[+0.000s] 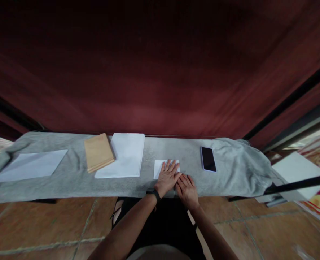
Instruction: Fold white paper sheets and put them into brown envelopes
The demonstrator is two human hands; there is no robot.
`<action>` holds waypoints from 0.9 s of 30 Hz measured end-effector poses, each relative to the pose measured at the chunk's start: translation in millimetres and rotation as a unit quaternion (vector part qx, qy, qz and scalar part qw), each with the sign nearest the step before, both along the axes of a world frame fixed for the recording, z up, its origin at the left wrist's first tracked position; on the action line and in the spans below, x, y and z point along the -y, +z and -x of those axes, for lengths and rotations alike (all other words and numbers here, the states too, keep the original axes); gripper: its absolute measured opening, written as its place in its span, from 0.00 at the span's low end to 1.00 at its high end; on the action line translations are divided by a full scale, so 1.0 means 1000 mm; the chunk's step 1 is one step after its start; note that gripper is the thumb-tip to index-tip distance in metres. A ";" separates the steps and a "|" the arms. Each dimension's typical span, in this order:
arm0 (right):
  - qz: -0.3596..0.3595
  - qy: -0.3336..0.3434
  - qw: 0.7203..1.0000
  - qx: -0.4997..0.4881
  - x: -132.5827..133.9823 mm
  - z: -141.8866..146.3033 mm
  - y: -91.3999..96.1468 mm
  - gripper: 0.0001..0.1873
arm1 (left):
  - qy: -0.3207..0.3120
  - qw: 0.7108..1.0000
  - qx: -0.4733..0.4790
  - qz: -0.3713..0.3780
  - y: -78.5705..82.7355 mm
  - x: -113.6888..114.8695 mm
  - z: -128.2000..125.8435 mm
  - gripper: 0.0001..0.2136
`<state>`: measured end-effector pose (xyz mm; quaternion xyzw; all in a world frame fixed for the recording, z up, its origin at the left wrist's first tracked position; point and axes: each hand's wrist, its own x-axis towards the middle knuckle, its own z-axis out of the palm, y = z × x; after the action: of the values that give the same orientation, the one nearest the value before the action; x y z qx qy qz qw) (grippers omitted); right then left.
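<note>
A small white sheet of paper [157, 169], possibly folded, lies on the grey cloth in front of me. My left hand [167, 177] rests flat over its right part, fingers spread and pointing away from me. Beside it, my right hand [187, 189] lies with its fingers stretched out at the paper's near right corner, close against the left thumb. The paper's right part is mostly hidden under the left hand. A dark band circles the left wrist.
Left of the hands are a stack of white paper [128, 155], brown envelopes or booklets [98, 151] overlapping it, and a white sheet [32, 166]. A phone [209, 159] lies to the right. Grey cloth [165, 148] covers the narrow table; a dark red panel [160, 90] rises behind.
</note>
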<state>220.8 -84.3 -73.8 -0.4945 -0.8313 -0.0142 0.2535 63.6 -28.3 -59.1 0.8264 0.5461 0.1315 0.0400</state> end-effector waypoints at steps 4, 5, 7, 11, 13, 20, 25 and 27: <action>0.002 0.016 1.000 -0.009 0.001 -0.003 0.001 0.19 | 0.004 1.000 0.005 0.000 -0.003 -0.001 0.002 0.26; 0.000 0.018 1.000 -0.011 0.001 -0.004 0.001 0.19 | 0.007 1.000 0.006 -0.001 -0.004 -0.001 0.002 0.25; -0.005 0.019 1.000 -0.016 0.001 -0.004 0.000 0.20 | 0.018 1.000 0.007 -0.002 -0.005 -0.001 0.003 0.25; -0.020 0.021 0.999 -0.019 0.001 -0.005 -0.004 0.22 | 0.033 0.999 0.003 -0.002 -0.008 0.000 0.010 0.26; -0.022 0.021 0.999 -0.017 0.000 -0.006 -0.006 0.23 | 0.041 0.999 -0.001 -0.002 -0.008 0.001 0.016 0.27; -0.026 0.018 0.999 -0.021 0.000 -0.006 -0.008 0.22 | 0.103 0.994 -0.020 0.008 -0.005 0.010 0.038 0.31; -0.030 0.019 0.999 -0.026 0.001 -0.005 -0.007 0.22 | 0.126 0.992 -0.026 0.009 -0.001 0.018 0.055 0.31; -0.030 0.021 0.999 -0.027 0.000 -0.005 -0.007 0.22 | 0.111 0.994 -0.026 0.008 0.001 0.022 0.065 0.30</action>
<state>225.9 -84.8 -81.3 -0.4697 -0.8333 -0.0205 0.2909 -1.2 -50.8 -58.0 0.7637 0.6360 0.1092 0.0181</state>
